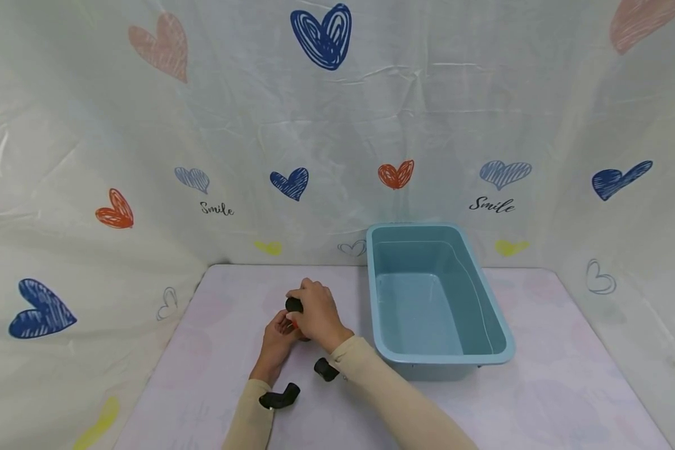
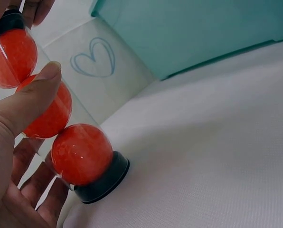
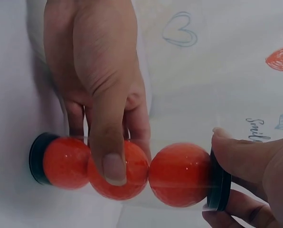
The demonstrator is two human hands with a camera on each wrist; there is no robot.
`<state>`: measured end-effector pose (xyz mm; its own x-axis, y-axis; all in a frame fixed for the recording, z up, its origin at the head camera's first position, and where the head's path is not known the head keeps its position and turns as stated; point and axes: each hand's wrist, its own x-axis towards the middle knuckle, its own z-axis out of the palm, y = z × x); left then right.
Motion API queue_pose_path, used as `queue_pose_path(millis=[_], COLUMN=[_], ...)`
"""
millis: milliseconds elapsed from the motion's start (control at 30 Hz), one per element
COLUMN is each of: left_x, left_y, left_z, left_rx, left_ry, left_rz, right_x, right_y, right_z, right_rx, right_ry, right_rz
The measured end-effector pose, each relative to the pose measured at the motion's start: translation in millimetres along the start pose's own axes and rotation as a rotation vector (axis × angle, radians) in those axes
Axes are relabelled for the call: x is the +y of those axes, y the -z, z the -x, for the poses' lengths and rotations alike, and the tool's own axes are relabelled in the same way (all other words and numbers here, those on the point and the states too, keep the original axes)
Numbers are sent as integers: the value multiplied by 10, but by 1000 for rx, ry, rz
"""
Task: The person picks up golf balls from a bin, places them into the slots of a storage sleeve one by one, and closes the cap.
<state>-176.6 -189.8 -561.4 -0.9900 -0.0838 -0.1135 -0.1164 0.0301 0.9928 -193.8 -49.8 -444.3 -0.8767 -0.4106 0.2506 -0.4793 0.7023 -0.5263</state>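
Three orange balls (image 2: 82, 154) sit in a row inside a clear tube (image 3: 151, 190) with a black cap at each end. My left hand (image 1: 277, 345) grips the tube around its middle, its thumb across the front. At the upper end, my right hand (image 1: 319, 315) pinches the black cap (image 3: 221, 183) between thumb and fingers. The lower black cap (image 2: 106, 183) is near the table surface; whether it touches is hard to tell. In the head view the hands hide most of the tube, leaving the upper cap visible.
A light blue basin (image 1: 374, 294) stands on the table to the right of my hands. Black devices (image 1: 281, 397) show by both wrists. A white curtain printed with hearts (image 1: 322, 36) hangs behind the pale table (image 1: 540, 387).
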Motion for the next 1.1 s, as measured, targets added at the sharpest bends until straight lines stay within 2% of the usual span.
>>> queue_pose_path(millis=[200,733,1100], left_x=[-6,-4,1], left_y=[-1,-4,-2], left_z=[-3,-24,-10], left_rx=[7,15,15], left_ry=[-3,-14,5], left_rz=[4,5,11], right_x=[3,3,0], right_y=[-28,-7,-10], right_z=[6,-8,-25], right_rx=[2,17,-4], right_ry=[10,23,-13], right_rz=[100,68,19])
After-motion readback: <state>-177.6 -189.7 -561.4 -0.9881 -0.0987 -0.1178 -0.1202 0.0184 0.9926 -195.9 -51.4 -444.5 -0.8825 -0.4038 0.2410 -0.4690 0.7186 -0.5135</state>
